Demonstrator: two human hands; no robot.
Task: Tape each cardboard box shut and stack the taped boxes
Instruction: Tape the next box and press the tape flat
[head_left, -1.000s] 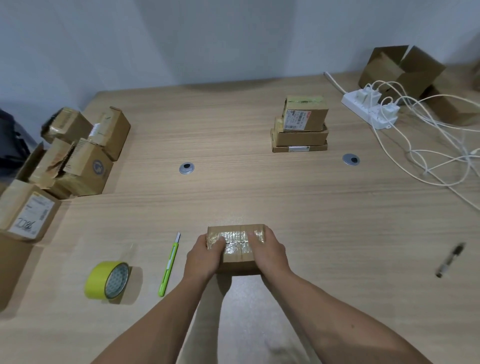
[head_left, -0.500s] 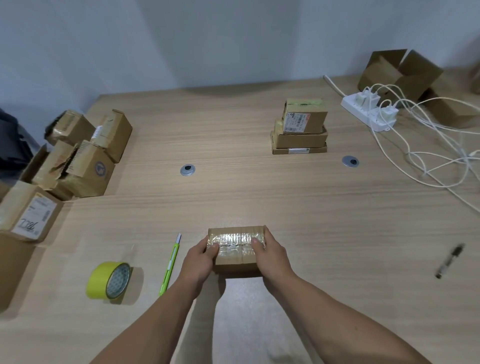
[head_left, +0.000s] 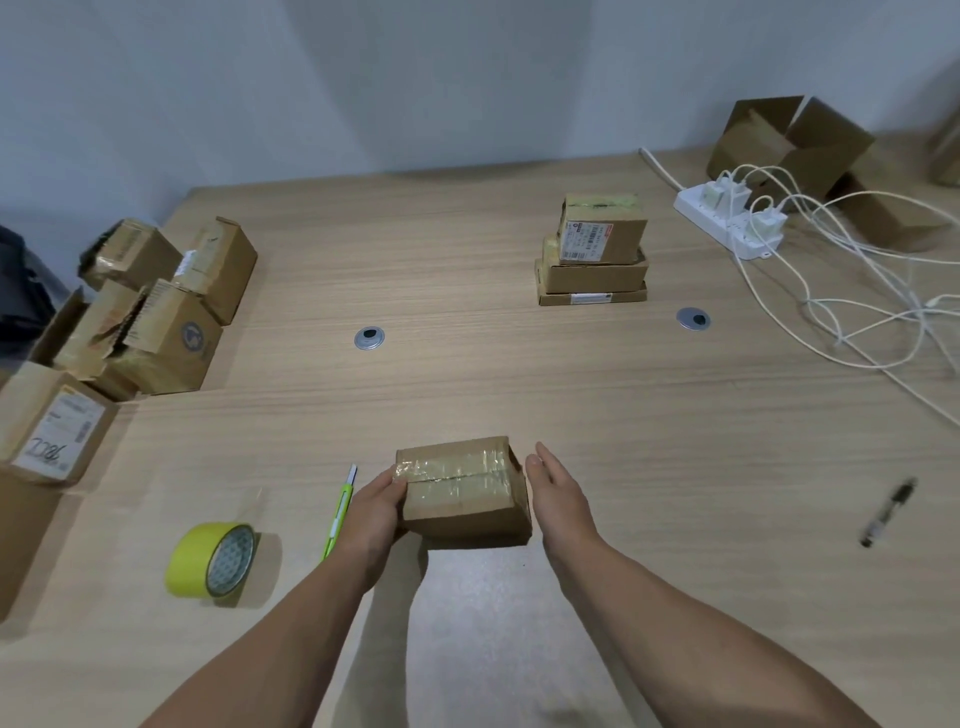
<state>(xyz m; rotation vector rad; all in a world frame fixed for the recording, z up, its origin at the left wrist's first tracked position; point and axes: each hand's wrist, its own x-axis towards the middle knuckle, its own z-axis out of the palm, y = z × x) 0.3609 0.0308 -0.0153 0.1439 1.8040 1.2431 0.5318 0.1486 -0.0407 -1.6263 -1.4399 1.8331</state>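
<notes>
Right grip (head_left: 558, 493) has let go, fingers (head_left: 541, 461) spread just beside box (head_left: 462, 491) at 6 o'clock on tabletop (head_left: 519, 364); left grip (head_left: 376, 512) clamps its left end, thumb on top, prob steadying it for taping

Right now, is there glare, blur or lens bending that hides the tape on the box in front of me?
Head view: the clear tape on the box shows glare, but its seam is readable. Head view, right side: the pen looks smeared. Head view: the wide lens stretches things near the frame edges, and a soft shadow lies on the table below the box.
</notes>
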